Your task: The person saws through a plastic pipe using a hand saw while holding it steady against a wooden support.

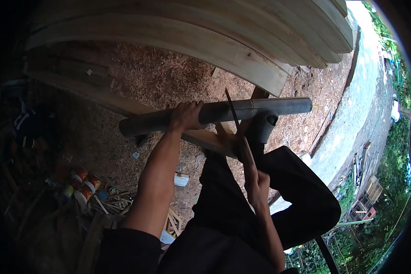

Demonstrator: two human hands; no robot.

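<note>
A long dark grey pipe (217, 112) lies crosswise over a wooden beam. My left hand (187, 115) is closed round the pipe left of its middle, pressing it down. In my right hand (257, 188) is a hand saw (233, 111), seen nearly edge-on, its thin dark blade crossing the pipe to the right of my left hand. Whether the blade has cut into the pipe cannot be made out. A short grey tube-like piece (262, 129) with a dark opening sits just below the pipe, close to my raised leg.
Long curved planks (169, 39) are stacked across the top. A wooden beam (118, 101) runs under the pipe, above shavings-covered ground (155, 68). Tins (87, 188) and wood scraps lie lower left. Another person (29, 125) is at the dark left edge. Concrete (351, 128) and plants are right.
</note>
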